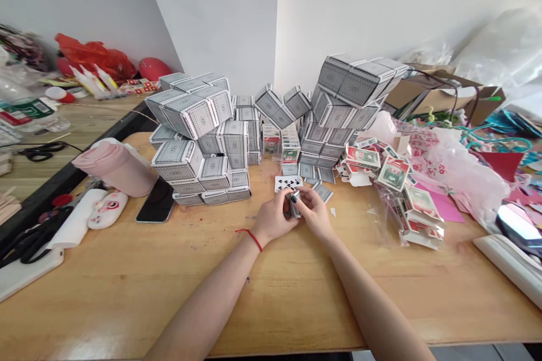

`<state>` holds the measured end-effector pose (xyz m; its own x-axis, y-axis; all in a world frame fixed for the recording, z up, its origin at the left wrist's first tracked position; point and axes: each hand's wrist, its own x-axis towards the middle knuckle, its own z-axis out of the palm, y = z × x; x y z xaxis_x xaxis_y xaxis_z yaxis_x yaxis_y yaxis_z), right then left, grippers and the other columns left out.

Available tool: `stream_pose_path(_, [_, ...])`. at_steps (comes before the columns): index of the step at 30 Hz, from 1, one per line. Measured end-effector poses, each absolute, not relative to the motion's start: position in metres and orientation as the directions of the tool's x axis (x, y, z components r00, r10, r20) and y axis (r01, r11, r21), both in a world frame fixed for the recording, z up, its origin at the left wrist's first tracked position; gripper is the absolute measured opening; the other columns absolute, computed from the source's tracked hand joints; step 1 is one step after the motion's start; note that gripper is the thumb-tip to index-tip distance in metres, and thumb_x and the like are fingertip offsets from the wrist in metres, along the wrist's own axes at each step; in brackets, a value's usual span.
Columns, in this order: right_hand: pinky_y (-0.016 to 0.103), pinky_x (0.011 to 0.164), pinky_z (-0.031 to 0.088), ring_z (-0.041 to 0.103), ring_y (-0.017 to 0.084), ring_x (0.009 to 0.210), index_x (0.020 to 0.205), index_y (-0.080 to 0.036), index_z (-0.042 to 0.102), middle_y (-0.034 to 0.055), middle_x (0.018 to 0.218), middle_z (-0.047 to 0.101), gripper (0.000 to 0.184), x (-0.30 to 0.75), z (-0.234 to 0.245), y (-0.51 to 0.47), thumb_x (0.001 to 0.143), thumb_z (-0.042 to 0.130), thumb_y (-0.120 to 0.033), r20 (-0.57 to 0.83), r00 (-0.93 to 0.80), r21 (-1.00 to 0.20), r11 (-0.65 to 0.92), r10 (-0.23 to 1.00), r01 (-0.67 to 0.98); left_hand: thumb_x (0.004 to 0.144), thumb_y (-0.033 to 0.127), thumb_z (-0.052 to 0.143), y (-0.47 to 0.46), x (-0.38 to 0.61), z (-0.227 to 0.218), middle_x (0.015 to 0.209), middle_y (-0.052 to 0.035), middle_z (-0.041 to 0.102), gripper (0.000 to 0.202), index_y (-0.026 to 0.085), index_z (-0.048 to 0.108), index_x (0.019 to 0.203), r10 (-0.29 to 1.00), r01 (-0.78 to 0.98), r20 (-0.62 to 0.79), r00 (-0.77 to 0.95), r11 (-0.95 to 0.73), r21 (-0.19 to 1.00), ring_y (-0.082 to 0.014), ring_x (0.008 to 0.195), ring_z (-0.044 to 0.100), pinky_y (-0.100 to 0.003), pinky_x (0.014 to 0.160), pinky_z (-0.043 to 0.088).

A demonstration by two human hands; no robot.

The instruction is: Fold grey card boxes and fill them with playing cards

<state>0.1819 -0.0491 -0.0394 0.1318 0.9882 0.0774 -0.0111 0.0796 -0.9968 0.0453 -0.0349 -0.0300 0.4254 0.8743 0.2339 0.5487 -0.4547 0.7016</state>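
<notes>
My left hand [276, 215], with a red string on its wrist, and my right hand [314, 211] meet over the middle of the table. Both are closed on a small grey-and-white playing card [295, 207], which looks bent; the fingers hide much of it. Just beyond them lies a face-up spade card [288, 181]. A grey-backed card [323, 192] is beside my right hand, and several more loose cards [308, 171] lie farther back. Stacked blocks made of patterned cards stand on the left [186, 158] and right [334, 118].
Card packs [291, 149] stand between the stacks. Opened card boxes [423, 211] and a plastic bag [457, 152] crowd the right. On the left are a phone [156, 200], a pink cup [118, 166] and black-handled scissors [46, 231]. A pale case [508, 262] lies far right.
</notes>
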Motion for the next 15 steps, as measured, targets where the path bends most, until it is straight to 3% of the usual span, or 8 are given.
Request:
stream_pose_path(6, [0.029,0.063,0.049,0.061,0.017,0.071,0.101,-0.022,0.046,0.0026,0.079,0.063,0.04,0.1774,-0.0375,-0.0515,0.069,0.064,-0.039,0.04,0.058,-0.997,0.044,0.998,-0.07,0.068,0.023,0.056,-0.0364,0.0457,-0.0289,0.089,-0.0038,0.063,0.051,0.019,0.04,0.116,0.877,0.533,0.234,0.419,-0.446,0.719,-0.0173,0.074,0.061,-0.025,0.061,0.043])
stream_pose_path(15, [0.027,0.059,0.047,0.058,0.015,0.066,0.102,-0.022,0.044,0.0002,0.076,0.061,0.046,0.1719,-0.0439,-0.0524,0.065,0.066,-0.039,0.111,0.235,-0.992,0.093,0.966,0.086,0.067,0.02,0.056,-0.0343,0.0456,-0.0292,0.089,-0.004,0.062,0.053,0.02,0.041,0.118,0.87,0.44,0.214,0.444,-0.42,0.794,-0.0171,0.076,0.059,-0.026,0.067,0.045])
